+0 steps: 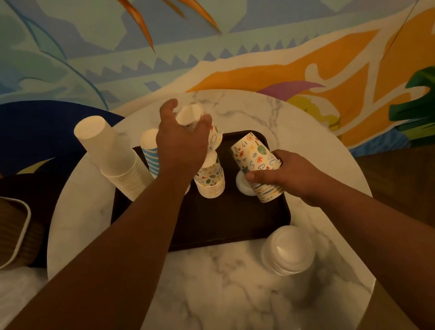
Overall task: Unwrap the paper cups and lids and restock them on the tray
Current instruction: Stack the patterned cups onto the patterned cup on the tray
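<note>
1. Head view: on the dark tray point(220, 222) stand a tall white cup stack point(114, 159), a striped stack point(151, 153) and a short printed stack point(210, 180).
2. The left hand point(181, 142) curls its grip round a printed cup point(213, 136) above the short stack; the right hand point(289, 173) grips printed cups point(258, 163) over the tray.
3. Lids point(288, 251) sit on the desk point(232, 292) beside the tray, seemingly not yet restocked.

My left hand point(182, 142) is curled round a patterned cup point(213, 136) held bottom-up above the short patterned stack point(209, 179) standing on the dark tray point(220, 222). My right hand point(290, 174) grips another bundle of patterned cups point(258, 163), tilted, its rim end low over the tray's right side, just beside a small white lid point(242, 185). On the tray's left, a tall leaning stack of plain white cups point(114, 159) stands next to a blue-striped cup point(151, 153). A pile of white lids point(289, 250) sits on the marble bench point(218, 294), off the tray's near right corner.
</note>
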A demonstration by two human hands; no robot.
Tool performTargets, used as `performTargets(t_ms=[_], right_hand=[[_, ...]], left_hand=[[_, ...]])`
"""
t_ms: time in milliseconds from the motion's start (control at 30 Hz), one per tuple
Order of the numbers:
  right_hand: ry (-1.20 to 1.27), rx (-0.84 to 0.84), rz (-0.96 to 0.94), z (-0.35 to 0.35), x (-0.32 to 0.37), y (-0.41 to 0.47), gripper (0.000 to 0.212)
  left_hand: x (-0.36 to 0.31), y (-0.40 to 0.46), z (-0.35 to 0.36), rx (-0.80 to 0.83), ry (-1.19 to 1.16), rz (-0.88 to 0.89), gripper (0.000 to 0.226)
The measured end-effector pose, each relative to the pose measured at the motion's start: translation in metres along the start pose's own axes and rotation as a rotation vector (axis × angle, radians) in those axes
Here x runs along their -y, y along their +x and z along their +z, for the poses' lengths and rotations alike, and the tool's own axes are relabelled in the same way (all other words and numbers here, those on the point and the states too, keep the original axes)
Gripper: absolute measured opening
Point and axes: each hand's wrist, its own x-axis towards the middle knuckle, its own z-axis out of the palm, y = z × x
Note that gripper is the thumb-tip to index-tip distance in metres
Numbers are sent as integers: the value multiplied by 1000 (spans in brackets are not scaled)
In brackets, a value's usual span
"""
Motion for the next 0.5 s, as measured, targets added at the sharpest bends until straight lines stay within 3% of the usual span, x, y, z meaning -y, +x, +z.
performTargets(t_ms=[233, 300, 367, 500], right_hand=[[29, -5, 10, -6, -5, -1, 71], [25, 3, -8, -5, -2, -2, 81], [37, 26, -33, -3, 4, -2, 86], [94, 90, -86, 8, 20, -3, 86]], left_hand=[[31, -9, 17, 123, 188, -95, 69], [25, -12, 15, 100, 202, -58, 67], [13, -17, 11, 80, 114, 3, 59], [-5, -29, 4, 395, -277, -213, 44]])
